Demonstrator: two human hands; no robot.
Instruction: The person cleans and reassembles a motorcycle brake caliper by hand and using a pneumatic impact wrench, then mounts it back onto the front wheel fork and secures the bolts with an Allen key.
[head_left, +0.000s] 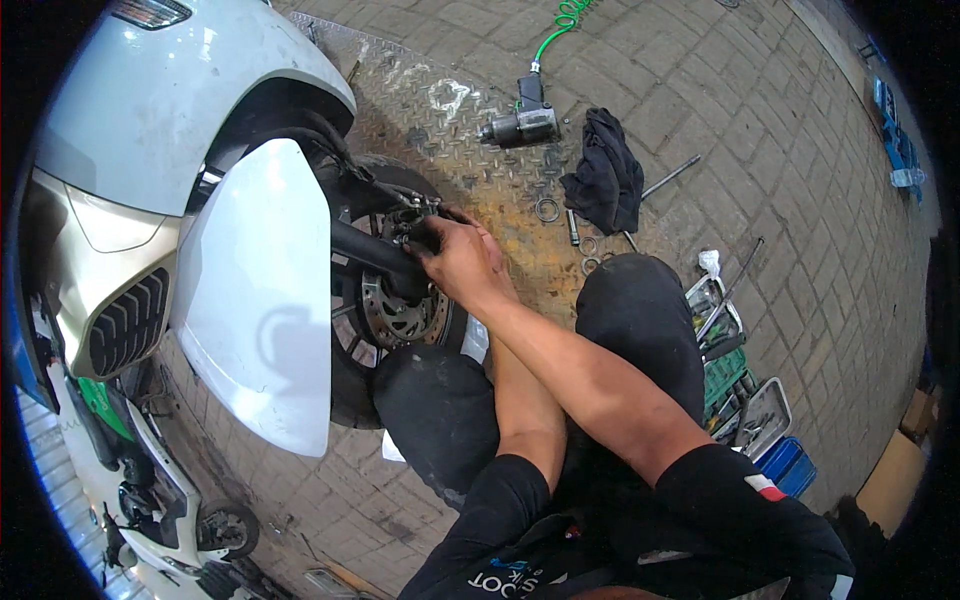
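Note:
My right hand [458, 258] reaches across in front of my left forearm. Its fingers are curled at the dark brake caliper [404, 214], beside the fork leg [365, 246] of a white scooter. Behind it, my left hand [490, 246] is mostly covered; a few blackened fingers show near the caliper's far side. Whether a small part sits between the fingers is hidden. Below the hands is the drilled brake disc [402, 318] on the front wheel [352, 398]. A white front fender [262, 310] stands left of the wheel.
An impact wrench [524, 122] with a green coiled hose [568, 22] lies on the metal plate [395, 85]. Near my knee are a black cloth [606, 172], a metal ring [546, 209] and a socket [572, 227]. Open tool trays [768, 418] lie at right.

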